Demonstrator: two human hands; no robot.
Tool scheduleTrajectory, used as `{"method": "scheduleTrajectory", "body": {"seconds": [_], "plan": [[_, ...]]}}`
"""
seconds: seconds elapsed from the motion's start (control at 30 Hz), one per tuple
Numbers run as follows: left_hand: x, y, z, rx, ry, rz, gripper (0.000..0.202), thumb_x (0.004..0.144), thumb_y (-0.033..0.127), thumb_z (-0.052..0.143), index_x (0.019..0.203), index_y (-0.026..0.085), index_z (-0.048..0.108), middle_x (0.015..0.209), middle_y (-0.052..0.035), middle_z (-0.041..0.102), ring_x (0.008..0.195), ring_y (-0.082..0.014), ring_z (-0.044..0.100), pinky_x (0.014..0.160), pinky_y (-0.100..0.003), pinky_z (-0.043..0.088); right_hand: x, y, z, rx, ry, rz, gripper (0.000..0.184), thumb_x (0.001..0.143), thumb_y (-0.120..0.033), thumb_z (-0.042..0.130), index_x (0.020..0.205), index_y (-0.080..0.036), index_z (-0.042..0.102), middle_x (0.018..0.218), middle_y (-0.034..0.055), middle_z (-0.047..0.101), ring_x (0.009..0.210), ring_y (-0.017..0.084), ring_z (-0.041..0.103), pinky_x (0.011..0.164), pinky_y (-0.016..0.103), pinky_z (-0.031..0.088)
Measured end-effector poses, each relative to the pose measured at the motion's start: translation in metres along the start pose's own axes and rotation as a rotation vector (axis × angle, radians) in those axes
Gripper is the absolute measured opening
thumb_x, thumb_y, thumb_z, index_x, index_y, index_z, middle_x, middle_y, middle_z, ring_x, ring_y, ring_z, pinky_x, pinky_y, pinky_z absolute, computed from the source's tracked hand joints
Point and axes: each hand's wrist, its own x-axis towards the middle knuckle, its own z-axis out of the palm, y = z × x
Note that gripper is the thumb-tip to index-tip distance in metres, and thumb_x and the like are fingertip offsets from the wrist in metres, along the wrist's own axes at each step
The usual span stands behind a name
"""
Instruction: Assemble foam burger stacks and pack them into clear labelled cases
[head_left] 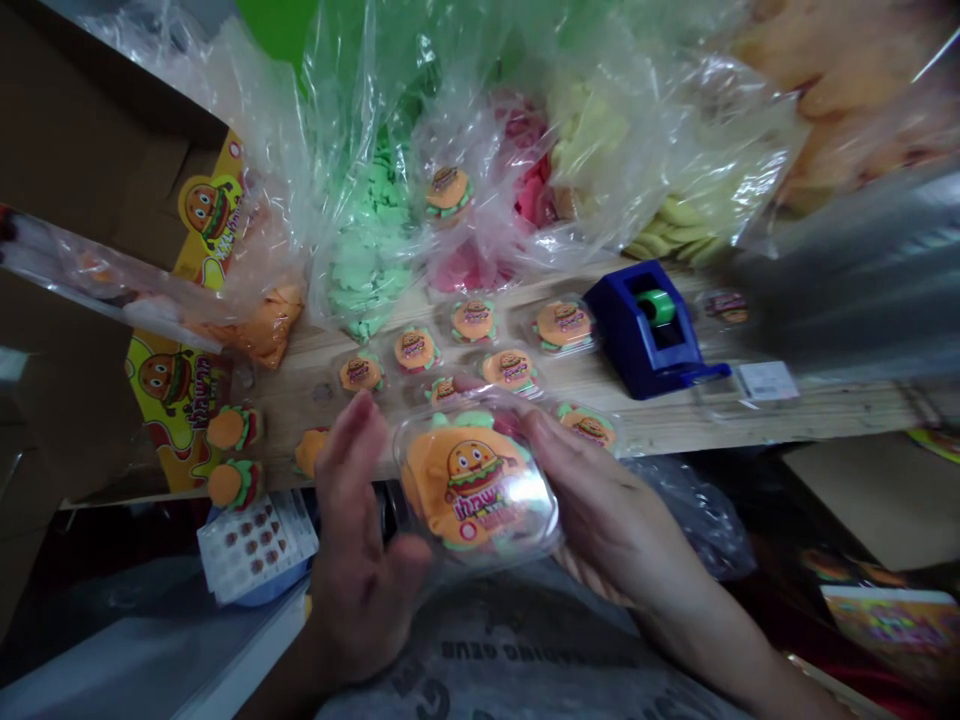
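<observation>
My right hand [592,480] grips a clear plastic clamshell pack [480,490] from its right side, fingers wrapped behind it. Inside the pack is a burger-shaped piece in orange, green and red, with a smiling burger sticker on top. My left hand [360,550] is beside the pack's left edge, fingers and thumb spread and holding nothing. Beyond the hands, several similar burger packs [510,370] sit on the wooden table [307,350]. A blue tape dispenser [645,330] with a green roll core stands to their right.
Clear bags of green pieces [371,240], red pieces [532,180] and yellow pieces [675,225] line the back. A cardboard box [97,130] with burger prints stands left. A sheet of round stickers [259,545] lies below the table edge. A silvery plastic bag [862,280] is at right.
</observation>
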Motion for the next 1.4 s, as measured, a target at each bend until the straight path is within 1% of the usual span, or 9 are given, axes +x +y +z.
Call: {"method": "scheduleTrajectory", "body": {"seconds": [0.17, 0.3, 0.5, 0.7, 0.8, 1.03, 1.1, 1.27, 1.4], "plan": [[0.004, 0.005, 0.000, -0.225, -0.113, -0.299, 0.029, 0.087, 0.033, 0.057, 0.116, 0.033, 0.063, 0.113, 0.0002, 0.059, 0.106, -0.0130, 0.055, 0.092, -0.021, 0.045, -0.001, 0.002, -0.005, -0.111, 0.020, -0.092, 0.031, 0.087, -0.045, 0.057, 0.113, -0.030, 0.066, 0.114, 0.0019, 0.068, 0.111, 0.022, 0.061, 0.094, 0.035, 0.050], [0.004, 0.009, 0.000, -0.324, -0.142, -0.344, 0.026, 0.088, 0.032, 0.056, 0.112, 0.037, 0.065, 0.104, 0.0025, 0.063, 0.098, -0.0107, 0.057, 0.088, -0.020, 0.046, -0.004, 0.002, -0.012, -0.335, 0.115, -0.229, 0.023, 0.088, -0.045, 0.056, 0.105, -0.035, 0.069, 0.112, -0.0022, 0.069, 0.112, 0.019, 0.060, 0.100, 0.035, 0.044], [0.000, 0.004, 0.008, -0.383, -0.049, -0.295, 0.017, 0.088, 0.033, 0.056, 0.098, 0.038, 0.069, 0.086, 0.0056, 0.065, 0.083, -0.0069, 0.057, 0.080, -0.016, 0.045, -0.010, 0.007, -0.018, -0.557, 0.077, -0.362, 0.022, 0.092, -0.040, 0.050, 0.106, -0.042, 0.067, 0.116, -0.0052, 0.067, 0.114, 0.015, 0.057, 0.100, 0.031, 0.042], [0.004, -0.021, 0.004, -0.363, -0.068, -0.401, 0.021, 0.084, 0.043, 0.059, 0.089, 0.027, 0.072, 0.082, 0.0001, 0.064, 0.081, -0.0124, 0.057, 0.078, -0.022, 0.046, -0.012, 0.021, -0.025, -0.663, 0.130, -0.496, 0.023, 0.093, -0.034, 0.051, 0.109, -0.042, 0.066, 0.117, -0.0018, 0.064, 0.113, 0.015, 0.055, 0.097, 0.032, 0.044], [0.009, -0.042, -0.008, -0.322, -0.224, -0.506, 0.029, 0.081, 0.048, 0.060, 0.088, 0.022, 0.071, 0.082, -0.0019, 0.066, 0.080, -0.0147, 0.059, 0.075, -0.025, 0.046, -0.014, 0.030, -0.038, -0.810, 0.148, -0.522, 0.018, 0.087, -0.029, 0.061, 0.101, -0.035, 0.071, 0.099, 0.0022, 0.066, 0.098, 0.015, 0.060, 0.084, 0.028, 0.049], [0.019, -0.048, -0.012, 0.042, -0.926, -0.449, 0.023, 0.088, 0.031, 0.051, 0.089, 0.021, 0.072, 0.085, -0.0026, 0.064, 0.083, -0.0142, 0.057, 0.079, -0.025, 0.041, -0.024, 0.067, -0.070, -0.881, -0.013, -0.001, 0.010, 0.077, -0.021, 0.063, 0.086, -0.020, 0.066, 0.078, 0.0001, 0.066, 0.074, 0.014, 0.060, 0.070, 0.025, 0.048], [0.018, -0.044, -0.004, 0.103, -1.008, -0.428, 0.021, 0.086, 0.030, 0.053, 0.085, 0.020, 0.071, 0.083, -0.0020, 0.062, 0.081, -0.0143, 0.056, 0.078, -0.025, 0.041, -0.024, 0.069, -0.070, -0.865, -0.014, 0.064, 0.004, 0.076, -0.022, 0.062, 0.079, -0.020, 0.062, 0.074, -0.0019, 0.062, 0.071, 0.013, 0.057, 0.068, 0.024, 0.046], [-0.003, -0.054, -0.001, 0.112, -0.624, -0.612, 0.016, 0.077, 0.032, 0.059, 0.084, 0.018, 0.062, 0.079, -0.0009, 0.060, 0.076, -0.0155, 0.054, 0.071, -0.025, 0.041, -0.023, 0.061, -0.070, -0.822, -0.009, 0.111, 0.006, 0.077, -0.024, 0.061, 0.073, -0.021, 0.058, 0.073, -0.0028, 0.059, 0.071, 0.014, 0.055, 0.070, 0.026, 0.044], [-0.023, -0.064, -0.007, -0.003, -0.489, -0.706, 0.023, 0.082, 0.038, 0.050, 0.079, 0.017, 0.058, 0.077, -0.0011, 0.059, 0.075, -0.0152, 0.053, 0.070, -0.025, 0.043, -0.026, 0.061, -0.080, -0.749, 0.005, 0.147, 0.008, 0.076, -0.027, 0.064, 0.073, -0.021, 0.058, 0.074, -0.0020, 0.058, 0.073, 0.015, 0.055, 0.073, 0.028, 0.044]]}}
